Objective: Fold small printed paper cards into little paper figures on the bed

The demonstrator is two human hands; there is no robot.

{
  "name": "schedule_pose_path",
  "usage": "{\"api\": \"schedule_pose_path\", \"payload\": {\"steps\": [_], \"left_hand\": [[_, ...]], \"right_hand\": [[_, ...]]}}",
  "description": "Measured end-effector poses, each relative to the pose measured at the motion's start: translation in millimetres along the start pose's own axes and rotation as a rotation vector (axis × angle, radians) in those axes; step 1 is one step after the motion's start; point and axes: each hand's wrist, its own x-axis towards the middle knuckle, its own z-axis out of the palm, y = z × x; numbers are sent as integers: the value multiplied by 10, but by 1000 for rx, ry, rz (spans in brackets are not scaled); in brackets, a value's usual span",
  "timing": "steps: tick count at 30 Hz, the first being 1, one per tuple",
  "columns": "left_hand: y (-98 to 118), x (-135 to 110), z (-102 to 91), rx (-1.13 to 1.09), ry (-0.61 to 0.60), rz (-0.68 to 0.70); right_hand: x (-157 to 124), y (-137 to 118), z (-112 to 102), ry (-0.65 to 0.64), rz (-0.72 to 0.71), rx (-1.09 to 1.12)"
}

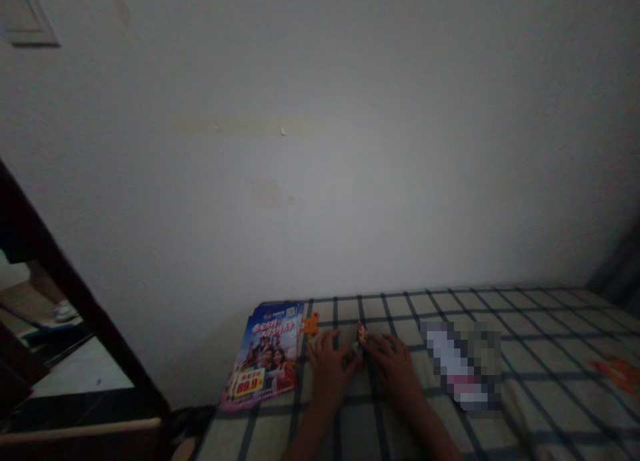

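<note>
Left hand (327, 364) and right hand (393, 360), fingers bent, pinch a small printed piece (362, 332) between them over checked cloth (357, 424), leaflets (265, 358) at its 9 o'clock. Probably paper: light, thin, easily creased or torn, best held gently by its 3 and 9 o'clock edges.

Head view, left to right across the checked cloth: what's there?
Blue-and-pink flyers, left hand, small reddish piece at the fingertips, right hand, pixelated item, orange print.
</note>
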Motion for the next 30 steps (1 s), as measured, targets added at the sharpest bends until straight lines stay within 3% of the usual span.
{"api": "schedule_pose_path", "payload": {"steps": [4,11,24,30], "left_hand": [[-10,-11,16,-22,-4,6],[-21,5,23,5,17,-27],[-89,3,66,118,-65,34],[-97,13,65,145,-107,29]], "right_hand": [[14,-33,-11,-103,21,-51],[23,-68,-35,-171,13,-46],[34,-61,-65,-197,38,49],[6,22,-19,-121,50,139]]}}
